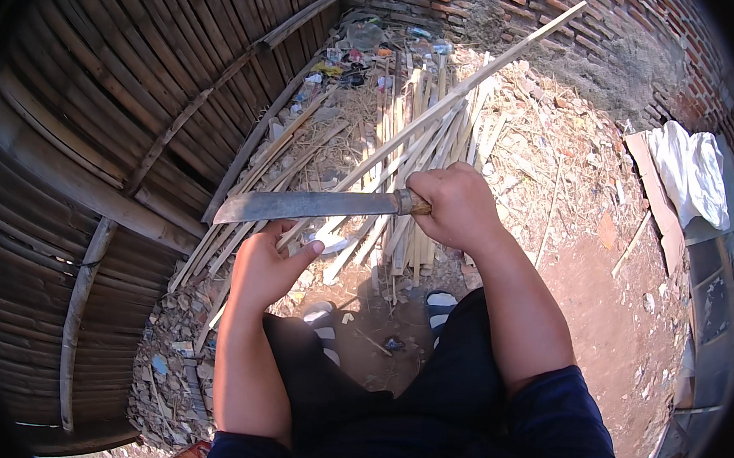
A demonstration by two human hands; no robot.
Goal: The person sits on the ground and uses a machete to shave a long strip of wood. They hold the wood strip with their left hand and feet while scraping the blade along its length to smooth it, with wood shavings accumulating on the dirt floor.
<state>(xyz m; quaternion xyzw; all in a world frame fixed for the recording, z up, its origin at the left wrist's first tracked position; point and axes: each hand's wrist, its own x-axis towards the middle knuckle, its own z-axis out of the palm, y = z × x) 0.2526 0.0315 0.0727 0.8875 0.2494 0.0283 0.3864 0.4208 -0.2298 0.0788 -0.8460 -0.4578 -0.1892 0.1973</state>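
Observation:
My right hand (462, 208) is closed round the wooden handle of a machete (317, 206). Its long blade points left, across the front of my body and above my left hand (264, 271). A long pale bamboo strip (471, 81) slants from the upper right down to my left hand, which grips its near end between thumb and fingers. The blade crosses over this strip in the picture; whether they touch I cannot tell. Beneath both hands lies a pile of similar bamboo strips (422, 169) on the ground.
A bamboo-slat wall (166, 62) rises close on the left, with rubble (161, 368) along its foot. Brick walls (560, 25) stand at the back. Litter (336, 67) lies at the far end. A white cloth (686, 170) hangs at right. My sandalled feet (322, 324) are below.

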